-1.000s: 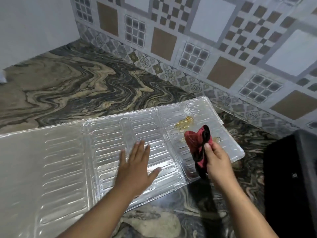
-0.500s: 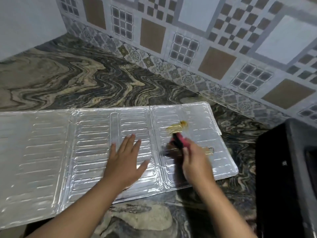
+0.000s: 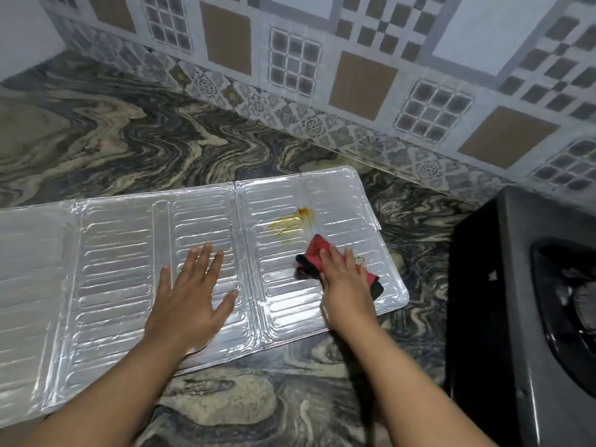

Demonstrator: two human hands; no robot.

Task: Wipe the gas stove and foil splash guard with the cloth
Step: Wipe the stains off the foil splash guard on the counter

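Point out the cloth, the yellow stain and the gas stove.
cloth (image 3: 314,255), head view, red part past the fingertips.
yellow stain (image 3: 292,221), head view, its middle smear.
gas stove (image 3: 503,285), head view, black top surface.

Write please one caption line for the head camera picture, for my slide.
Left hand presses flat on the foil splash guard while the right hand presses a red cloth near a yellow stain.

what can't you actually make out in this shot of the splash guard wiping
Head view:
- Gas stove: cut off by the right edge, burner dark and blurred.
- Cloth: mostly hidden under the right hand.
- Foil splash guard: its left end runs past the frame edge.
- Small mark by the fingers: too small to identify.
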